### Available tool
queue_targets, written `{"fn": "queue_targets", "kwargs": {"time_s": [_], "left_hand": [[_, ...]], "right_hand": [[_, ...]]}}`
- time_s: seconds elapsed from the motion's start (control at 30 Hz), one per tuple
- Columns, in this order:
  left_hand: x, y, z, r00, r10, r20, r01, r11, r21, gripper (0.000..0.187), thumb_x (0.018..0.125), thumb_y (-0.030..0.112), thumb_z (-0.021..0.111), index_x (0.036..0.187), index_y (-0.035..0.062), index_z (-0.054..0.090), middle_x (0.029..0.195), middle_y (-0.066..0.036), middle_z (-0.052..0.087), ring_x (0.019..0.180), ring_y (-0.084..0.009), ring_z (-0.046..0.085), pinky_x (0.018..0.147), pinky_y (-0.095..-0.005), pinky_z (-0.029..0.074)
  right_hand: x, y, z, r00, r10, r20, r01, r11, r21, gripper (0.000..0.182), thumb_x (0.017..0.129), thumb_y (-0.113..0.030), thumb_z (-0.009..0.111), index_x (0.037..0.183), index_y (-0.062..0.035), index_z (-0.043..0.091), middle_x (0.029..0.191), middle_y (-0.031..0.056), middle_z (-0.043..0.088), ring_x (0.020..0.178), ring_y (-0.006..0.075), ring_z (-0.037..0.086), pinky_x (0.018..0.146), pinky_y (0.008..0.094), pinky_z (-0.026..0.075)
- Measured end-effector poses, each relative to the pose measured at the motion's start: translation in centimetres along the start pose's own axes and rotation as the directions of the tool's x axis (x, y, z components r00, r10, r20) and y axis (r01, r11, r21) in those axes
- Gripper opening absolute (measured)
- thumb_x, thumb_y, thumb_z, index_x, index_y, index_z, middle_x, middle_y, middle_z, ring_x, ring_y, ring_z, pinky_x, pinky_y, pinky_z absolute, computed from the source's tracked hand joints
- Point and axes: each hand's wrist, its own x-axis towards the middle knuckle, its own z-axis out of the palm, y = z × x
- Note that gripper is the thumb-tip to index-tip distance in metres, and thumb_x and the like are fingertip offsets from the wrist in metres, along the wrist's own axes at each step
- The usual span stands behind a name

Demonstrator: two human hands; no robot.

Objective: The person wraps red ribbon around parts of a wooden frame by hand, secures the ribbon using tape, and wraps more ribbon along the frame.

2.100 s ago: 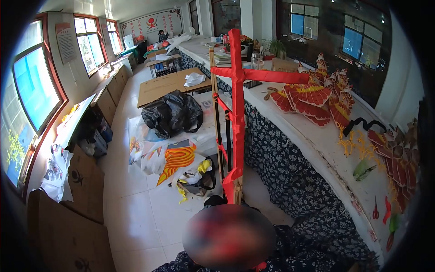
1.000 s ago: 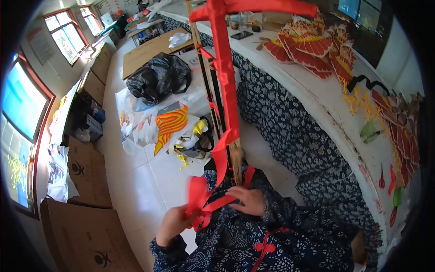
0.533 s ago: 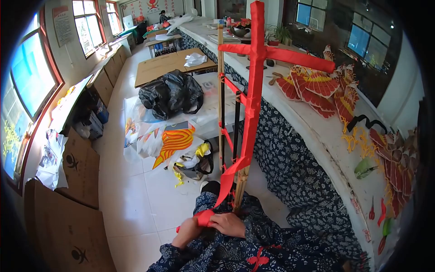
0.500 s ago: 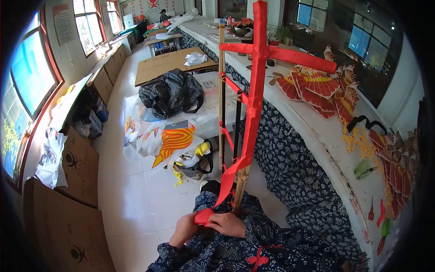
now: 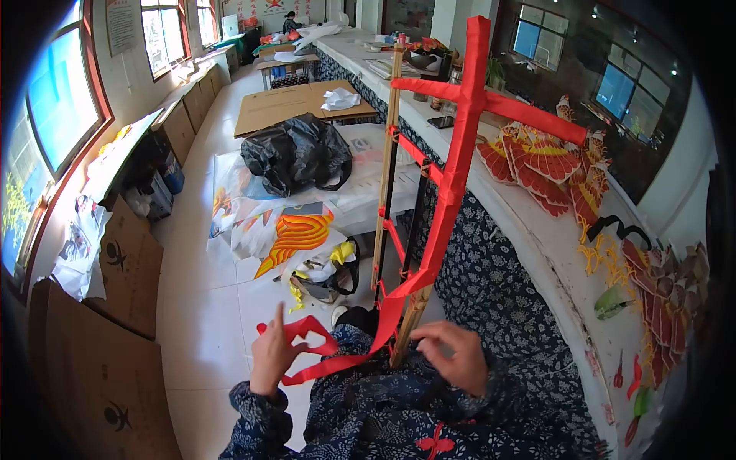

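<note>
A tall wooden frame stands upright before me, its near post (image 5: 452, 184) and crossbar (image 5: 529, 115) wrapped in red fabric. Bare bamboo (image 5: 412, 322) shows at the lower end. From the wrapped part a loose red fabric strip (image 5: 391, 318) hangs down and loops leftward over my lap. My left hand (image 5: 274, 354) grips the far part of that strip, with the index finger pointing up. Just right of the bare bamboo is my right hand (image 5: 458, 356), fingers loosely bent and apart, holding nothing. Black rods and short red crosspieces join the near post to a thinner bamboo pole (image 5: 389, 146).
Ahead, a plastic-covered low table (image 5: 368, 203) bears a black plastic bag (image 5: 295, 157) and cardboard (image 5: 291, 103). On the right, a long counter (image 5: 529, 245) carries red-and-gold winged pieces (image 5: 537, 161) and scissors (image 5: 619, 369). Cardboard boxes (image 5: 100, 368) line the left. Another person (image 5: 291, 21) is far back.
My hands were together on the bunched red strip; now they are apart. The left has moved left with the strip, which has loosened into loops. The right has moved right and let go.
</note>
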Motion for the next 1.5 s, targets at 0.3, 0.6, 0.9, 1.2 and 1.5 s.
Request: {"fn": "queue_targets", "kwargs": {"time_s": [0.3,0.6,0.9,1.2,1.5], "left_hand": [[6.6,9.4,2.3,0.886,0.434,0.163,-0.066,0.467,-0.882,0.035,0.094,0.026,0.061,0.116,-0.0017,0.061,0.095,-0.005,0.065,0.086,-0.01,0.059,0.077,-0.0261,0.048],[10.2,12.8,1.4,0.66,0.718,0.221,-0.015,0.306,-0.952,0.019,0.092,0.014,0.063,0.102,-0.0015,0.063,0.087,0.002,0.064,0.08,-0.0049,0.056,0.074,-0.0217,0.046],[10.1,12.3,-3.8,0.683,0.726,0.078,-0.158,0.252,-0.955,0.02,0.082,0.01,0.075,0.077,0.0021,0.056,0.081,0.002,0.062,0.072,-0.006,0.052,0.065,-0.0219,0.041],[11.3,10.8,-5.8,0.674,0.701,0.233,-0.49,0.661,-0.569,0.019,0.081,0.012,0.073,0.078,-0.0013,0.059,0.083,0.0,0.066,0.069,-0.0118,0.055,0.064,-0.0278,0.044],[14.6,5.2,-2.4,0.794,0.509,0.333,-0.144,0.689,-0.71,0.014,0.084,0.013,0.069,0.089,0.0009,0.065,0.075,0.001,0.064,0.07,-0.0093,0.057,0.067,-0.0258,0.045]], "right_hand": [[5.6,0.8,-4.5,0.966,0.098,-0.24,-0.055,0.982,0.181,0.027,0.094,-0.009,0.054,0.119,0.0023,0.054,0.109,0.0087,0.064,0.1,0.0144,0.06,0.09,0.0278,0.046],[10.6,1.3,-5.4,0.989,0.017,-0.148,0.037,0.933,0.359,0.039,0.093,-0.019,0.061,0.124,0.0032,0.052,0.117,0.0115,0.061,0.106,0.0167,0.06,0.091,0.0299,0.046],[11.5,0.8,-5.3,0.999,0.046,-0.016,-0.037,0.93,0.366,0.033,0.094,-0.02,0.061,0.117,0.0021,0.055,0.108,0.0083,0.064,0.1,0.0142,0.062,0.09,0.0285,0.047],[11.3,1.2,-5.5,0.999,0.037,-0.026,-0.024,0.923,0.384,0.029,0.094,-0.02,0.061,0.113,0.0017,0.057,0.102,0.0077,0.066,0.097,0.0129,0.062,0.087,0.0272,0.048],[11.3,1.3,-5.5,0.999,0.011,-0.048,0.004,0.95,0.312,0.029,0.094,-0.024,0.062,0.109,0.0003,0.059,0.098,0.0074,0.067,0.091,0.0119,0.063,0.084,0.0265,0.048]]}}
